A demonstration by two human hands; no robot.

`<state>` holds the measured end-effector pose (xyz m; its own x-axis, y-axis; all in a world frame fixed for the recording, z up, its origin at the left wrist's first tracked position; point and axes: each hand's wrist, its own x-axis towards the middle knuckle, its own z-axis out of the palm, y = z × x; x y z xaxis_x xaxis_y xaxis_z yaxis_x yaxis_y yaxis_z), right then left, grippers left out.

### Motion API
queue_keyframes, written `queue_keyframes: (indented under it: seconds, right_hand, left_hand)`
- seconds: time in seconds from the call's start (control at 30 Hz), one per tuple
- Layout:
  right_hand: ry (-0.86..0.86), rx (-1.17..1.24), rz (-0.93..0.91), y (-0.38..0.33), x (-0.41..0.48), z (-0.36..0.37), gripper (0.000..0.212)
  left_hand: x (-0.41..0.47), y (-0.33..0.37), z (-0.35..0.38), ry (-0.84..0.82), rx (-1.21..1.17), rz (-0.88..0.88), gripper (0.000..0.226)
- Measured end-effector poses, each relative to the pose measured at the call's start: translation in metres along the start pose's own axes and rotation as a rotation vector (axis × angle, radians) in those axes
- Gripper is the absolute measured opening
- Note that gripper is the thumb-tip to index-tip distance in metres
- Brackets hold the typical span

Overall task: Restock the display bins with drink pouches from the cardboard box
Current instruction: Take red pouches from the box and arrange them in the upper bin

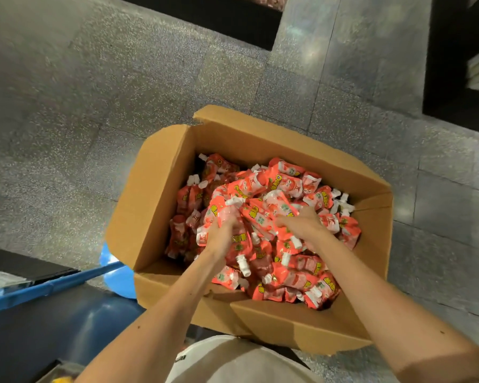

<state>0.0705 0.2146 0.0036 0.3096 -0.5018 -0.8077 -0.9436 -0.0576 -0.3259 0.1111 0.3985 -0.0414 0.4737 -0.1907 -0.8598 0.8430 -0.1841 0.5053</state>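
Speckled grey floor [94,106] lay under the open cardboard box [155,189], heaped with red-orange drink pouches [288,178], their yellow lettering too blurred to read. The left hand [221,233] gripped several pouches. The right hand [302,222] dug into the heap, its grip unclear.

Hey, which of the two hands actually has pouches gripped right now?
The left hand: its fingers curl round a bunch of drink pouches. The right hand only lies spread on the others in the cardboard box.

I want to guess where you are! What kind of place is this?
Probably a shop aisle: an open brown cardboard box full of red-orange spouted drink pouches sits on grey speckled floor tiles, near dark shelving.
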Motion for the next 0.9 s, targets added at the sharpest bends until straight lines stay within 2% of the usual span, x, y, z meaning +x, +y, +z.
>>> queue_keyframes:
  seconds: [0.03,0.07,0.13,0.17,0.2,0.27,0.3,0.43,0.53,0.6,0.67,0.73,0.8,0.83,0.9]
  right_hand:
    - [-0.056,-0.008,-0.022,0.002,-0.009,-0.001,0.084]
    - [-0.103,-0.010,-0.056,0.004,-0.019,-0.001,0.087]
    - [-0.173,0.024,-0.118,0.009,-0.032,0.002,0.089]
    - [-0.202,0.029,-0.132,0.010,-0.039,0.003,0.089]
    - [-0.220,0.046,-0.153,0.010,-0.051,0.003,0.085]
    - [-0.259,0.091,-0.221,0.008,-0.065,0.002,0.061]
    - [-0.250,0.087,-0.275,0.007,-0.076,0.000,0.046]
    - [-0.267,-0.028,-0.537,0.005,-0.127,-0.007,0.035]
    - [-0.290,-0.098,-0.777,0.005,-0.187,-0.004,0.014]
    - [-0.356,-0.166,-0.919,0.006,-0.227,0.005,0.012]
    - [-0.448,-0.231,-1.032,0.008,-0.268,0.026,0.011]
    - [-0.538,-0.296,-1.145,0.013,-0.317,0.049,0.020]
    - [-0.635,-0.372,-1.251,0.022,-0.368,0.076,0.019]
    - [-0.703,-0.418,-1.305,0.029,-0.392,0.091,0.018]
    - [-0.841,-0.500,-1.421,0.047,-0.444,0.123,0.029]
  left_hand:
    - [-0.002,0.001,0.001,-0.006,-0.016,0.011,0.085]
    - [-0.003,0.001,0.003,-0.023,-0.011,0.032,0.080]
    - [-0.022,0.009,0.008,-0.086,-0.008,0.107,0.042]
    - [-0.035,0.014,0.009,-0.112,-0.005,0.138,0.030]
    - [-0.046,0.017,0.010,-0.116,-0.005,0.170,0.030]
    - [-0.069,0.022,0.010,-0.093,-0.023,0.207,0.051]
    - [-0.082,0.023,0.007,-0.079,-0.044,0.249,0.055]
    - [-0.156,0.017,-0.003,-0.043,-0.120,0.464,0.024]
    - [-0.220,0.000,-0.021,0.010,-0.194,0.550,0.039]
    - [-0.271,-0.012,-0.038,0.015,-0.231,0.618,0.024]
    - [-0.324,-0.028,-0.064,0.099,-0.269,0.683,0.011]
    - [-0.377,-0.047,-0.093,0.181,-0.259,0.738,0.025]
    - [-0.428,-0.072,-0.129,0.249,-0.236,0.746,0.041]
    - [-0.455,-0.085,-0.143,0.288,-0.223,0.745,0.038]
    - [-0.505,-0.119,-0.175,0.434,-0.169,0.716,0.021]
